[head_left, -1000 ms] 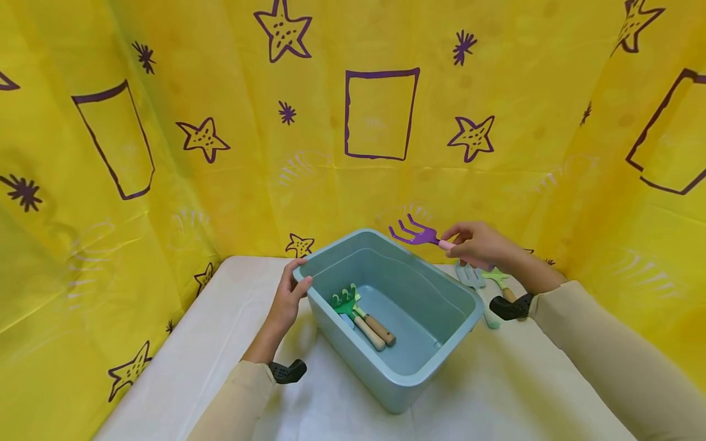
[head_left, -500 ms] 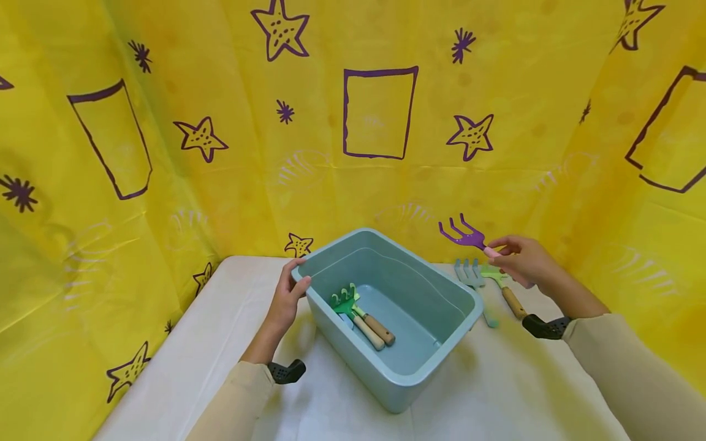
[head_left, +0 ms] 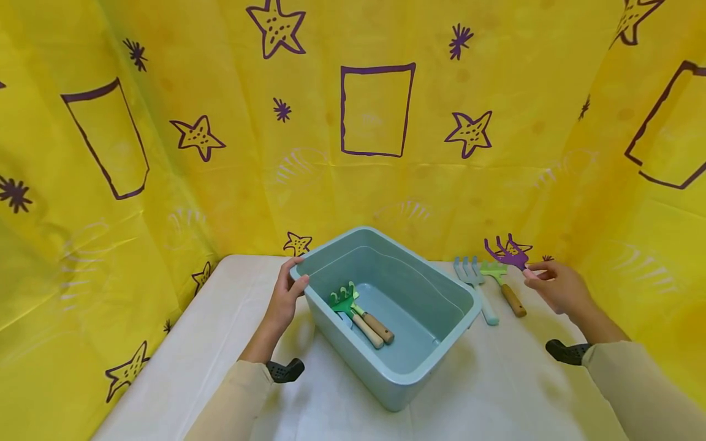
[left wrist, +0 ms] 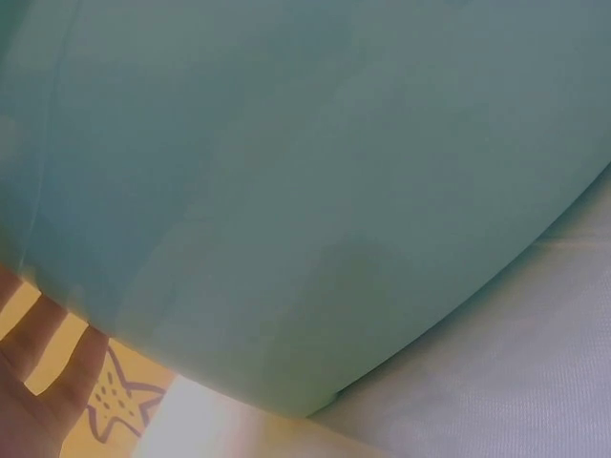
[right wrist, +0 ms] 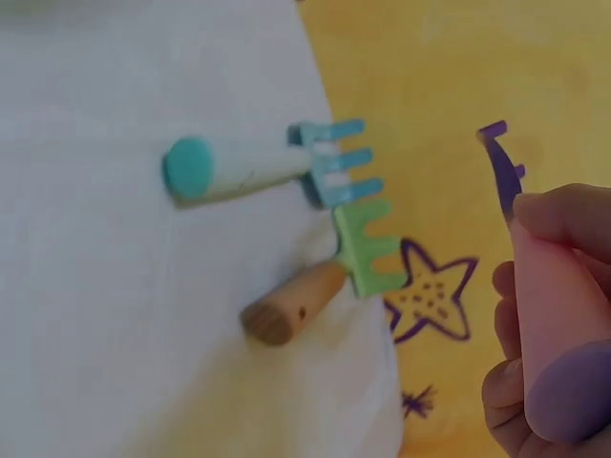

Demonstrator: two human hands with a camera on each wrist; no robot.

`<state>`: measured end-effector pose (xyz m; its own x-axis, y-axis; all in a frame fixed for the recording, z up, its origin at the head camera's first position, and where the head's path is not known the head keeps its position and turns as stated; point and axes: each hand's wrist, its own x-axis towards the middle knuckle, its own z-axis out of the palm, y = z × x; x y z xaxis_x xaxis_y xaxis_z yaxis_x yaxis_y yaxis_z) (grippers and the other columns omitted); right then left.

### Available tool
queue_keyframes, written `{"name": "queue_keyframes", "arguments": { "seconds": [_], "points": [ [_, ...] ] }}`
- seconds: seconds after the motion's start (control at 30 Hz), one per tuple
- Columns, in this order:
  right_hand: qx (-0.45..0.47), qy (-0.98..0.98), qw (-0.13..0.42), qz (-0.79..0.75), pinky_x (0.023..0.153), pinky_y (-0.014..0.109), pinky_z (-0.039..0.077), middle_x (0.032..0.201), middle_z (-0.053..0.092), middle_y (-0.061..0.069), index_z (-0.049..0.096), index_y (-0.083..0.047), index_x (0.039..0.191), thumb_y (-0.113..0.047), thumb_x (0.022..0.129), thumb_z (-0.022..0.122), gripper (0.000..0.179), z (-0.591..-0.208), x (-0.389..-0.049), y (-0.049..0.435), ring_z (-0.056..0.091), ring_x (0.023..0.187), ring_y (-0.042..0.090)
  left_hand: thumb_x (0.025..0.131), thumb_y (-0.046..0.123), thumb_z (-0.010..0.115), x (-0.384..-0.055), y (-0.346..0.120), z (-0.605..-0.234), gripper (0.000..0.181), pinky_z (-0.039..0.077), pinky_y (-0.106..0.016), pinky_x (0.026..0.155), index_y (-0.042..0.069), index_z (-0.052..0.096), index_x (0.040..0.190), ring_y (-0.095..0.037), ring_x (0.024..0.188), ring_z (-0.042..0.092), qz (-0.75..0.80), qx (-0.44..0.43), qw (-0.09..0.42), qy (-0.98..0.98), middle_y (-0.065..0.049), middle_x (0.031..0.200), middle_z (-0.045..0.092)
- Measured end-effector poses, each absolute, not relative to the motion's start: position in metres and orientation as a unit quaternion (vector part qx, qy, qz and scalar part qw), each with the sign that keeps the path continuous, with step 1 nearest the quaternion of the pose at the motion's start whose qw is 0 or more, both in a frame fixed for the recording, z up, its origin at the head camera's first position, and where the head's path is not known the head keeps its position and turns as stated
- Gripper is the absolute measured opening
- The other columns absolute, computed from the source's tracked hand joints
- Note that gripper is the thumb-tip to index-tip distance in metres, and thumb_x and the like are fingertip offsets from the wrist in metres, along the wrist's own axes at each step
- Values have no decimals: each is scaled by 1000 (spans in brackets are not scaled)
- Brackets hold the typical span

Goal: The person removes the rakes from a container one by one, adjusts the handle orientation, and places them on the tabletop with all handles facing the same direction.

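Note:
A blue-green plastic bin stands at an angle on the white-covered table. My left hand grips its rim at the left corner; in the left wrist view its fingers lie along the bin's outer side. Out to the right and above the table, my right hand holds a purple toy hand rake by its pink handle, tines pointing up and left. Under it lie a light-blue hand rake and a light-green rake with a wooden handle, side by side on the table.
Inside the bin lie a green rake and another wooden-handled tool, with a light-blue piece partly hidden beneath. A yellow curtain with starfish drawings surrounds the table at the back and sides.
My right hand has carried the purple rake from above the bin's right rim to the right and lower, beyond the two rakes on the table. The left hand stays on the bin.

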<state>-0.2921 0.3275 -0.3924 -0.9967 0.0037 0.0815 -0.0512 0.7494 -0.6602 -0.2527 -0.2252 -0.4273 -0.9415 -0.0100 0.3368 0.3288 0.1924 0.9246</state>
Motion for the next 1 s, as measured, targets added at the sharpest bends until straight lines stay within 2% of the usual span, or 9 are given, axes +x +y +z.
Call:
{"name": "queue_keyframes", "arguments": {
  "seconds": [0.17, 0.27, 0.37, 0.5, 0.63, 0.83, 1.0],
  "points": [
    [-9, -935, 41, 351, 55, 35, 49, 105, 56, 26, 52, 4, 130, -44, 93, 62, 62, -410, -290, 342, 52, 77, 30, 102, 26, 48, -254, -227, -430, 43, 41, -51, 97, 18, 35, 142, -33, 122, 47, -625, -108, 141, -760, -12, 143, 42],
    [-8, -936, 46, 350, 52, 36, 49, 100, 58, 25, 53, 7, 127, -43, 93, 61, 61, -419, -289, 347, 53, 72, 28, 102, 22, 47, -247, -224, -420, 44, 40, -52, 97, 13, 34, 143, -36, 123, 46, -627, -110, 132, -760, -16, 143, 40],
    [-17, -938, 43, 343, 52, 35, 49, 97, 59, 24, 53, 8, 125, -44, 93, 61, 61, -427, -288, 353, 53, 72, 27, 102, 21, 47, -246, -225, -419, 44, 40, -52, 98, 13, 34, 143, -36, 124, 45, -625, -108, 131, -762, -15, 144, 40],
    [-37, -938, 17, 344, 54, 36, 48, 97, 57, 24, 51, 9, 126, -46, 93, 60, 64, -436, -287, 360, 52, 73, 28, 102, 26, 49, -252, -227, -428, 42, 40, -52, 97, 20, 36, 141, -33, 123, 46, -623, -102, 139, -763, -10, 143, 41],
    [-48, -939, -4, 342, 55, 36, 49, 98, 57, 25, 50, 10, 127, -46, 93, 60, 65, -443, -287, 366, 52, 72, 28, 102, 26, 49, -253, -228, -429, 41, 41, -53, 97, 21, 37, 140, -34, 122, 47, -623, -105, 144, -761, -10, 142, 42],
    [-44, -943, 4, 330, 54, 36, 48, 98, 59, 27, 53, 11, 124, -41, 95, 58, 60, -457, -290, 371, 55, 70, 27, 102, 23, 48, -252, -227, -427, 43, 40, -52, 97, 16, 35, 143, -36, 123, 46, -627, -105, 138, -760, -13, 143, 41],
    [-26, -953, 18, 302, 57, 34, 44, 95, 60, 27, 55, 12, 121, -36, 95, 58, 54, -466, -292, 378, 56, 74, 30, 102, 17, 45, -242, -220, -413, 46, 39, -53, 99, 8, 31, 145, -40, 125, 43, -629, -108, 121, -760, -19, 145, 37]
  ]
}}
